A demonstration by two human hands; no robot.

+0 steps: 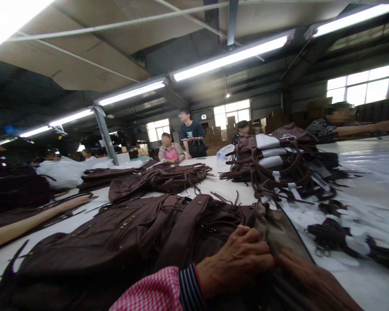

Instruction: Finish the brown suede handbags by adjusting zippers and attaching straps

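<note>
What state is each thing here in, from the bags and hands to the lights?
Nearest brown bag: lying down, khaki fabric exposed at its right end
Left hand: curled, apparently gripping that bag
Right hand: blurred, beside the left; grip unclear
Bags behind: lying in a heap
Bags at right: stacked, handles partly wrapped in white
White plastic: crumpled
Ceiling lights: on

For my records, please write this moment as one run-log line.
left hand: on brown bag | right hand: blurred, at grey-brown fabric | beyond: stacked bags
</note>
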